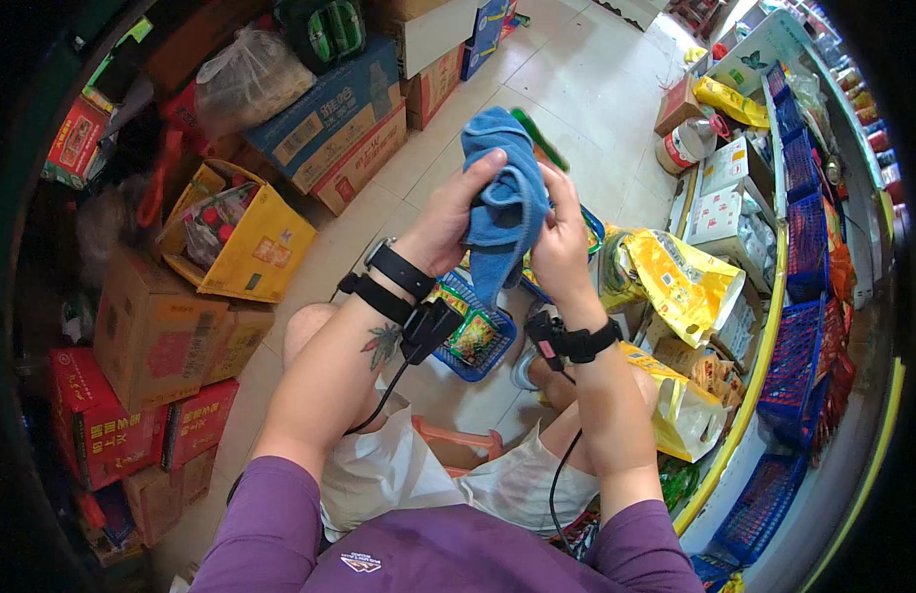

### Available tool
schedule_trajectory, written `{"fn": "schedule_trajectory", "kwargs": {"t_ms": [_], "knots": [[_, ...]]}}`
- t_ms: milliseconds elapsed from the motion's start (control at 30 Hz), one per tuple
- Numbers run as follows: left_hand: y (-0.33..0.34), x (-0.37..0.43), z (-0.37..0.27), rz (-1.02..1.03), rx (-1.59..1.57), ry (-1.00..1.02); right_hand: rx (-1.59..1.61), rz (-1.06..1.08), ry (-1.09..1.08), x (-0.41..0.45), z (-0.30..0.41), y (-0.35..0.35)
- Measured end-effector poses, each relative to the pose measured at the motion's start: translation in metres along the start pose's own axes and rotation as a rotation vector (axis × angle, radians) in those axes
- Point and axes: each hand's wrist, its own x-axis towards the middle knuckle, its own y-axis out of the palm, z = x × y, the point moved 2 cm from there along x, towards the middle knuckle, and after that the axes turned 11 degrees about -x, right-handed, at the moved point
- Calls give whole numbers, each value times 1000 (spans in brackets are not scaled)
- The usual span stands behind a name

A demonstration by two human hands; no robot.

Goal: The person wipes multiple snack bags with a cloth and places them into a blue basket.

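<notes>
A bunched blue cloth [502, 193] is held up in front of me between both hands. My left hand [447, 215] grips its left side, the thumb pressed on top. On the other side my right hand [562, 241] has its fingers wrapped around the cloth's edge, and a loose tail of fabric hangs down between the wrists. Below them, on the floor, a blue plastic basket [502, 348] holds several green and yellow packets [474, 333]. Part of another blue basket [595, 222] shows behind my right hand. Something green [539, 137] is partly hidden behind the cloth.
Cardboard cartons [161, 333] and a yellow box [261, 237] are stacked along the left. To the right, a shelf with a yellow edge [769, 296] carries blue mesh baskets [795, 356]. Yellow bags [680, 274] and a clear plastic jar [684, 144] stand beside it. Tiled floor [576, 81] runs ahead.
</notes>
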Motion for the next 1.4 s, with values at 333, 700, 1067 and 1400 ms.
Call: {"fn": "schedule_trajectory", "kwargs": {"t_ms": [333,700,1067,1400], "knots": [[0,4,-6,-13,155,88,62,6,45,20,-23,-24],[11,10,2,-5,121,154,668,-3,364,12,-22,-42],[-4,11,-1,-141,47,330,745,-283,542,4,-44,-75],[34,23,85,90,576,501,807,-180,648,-33,-59,-33]]}}
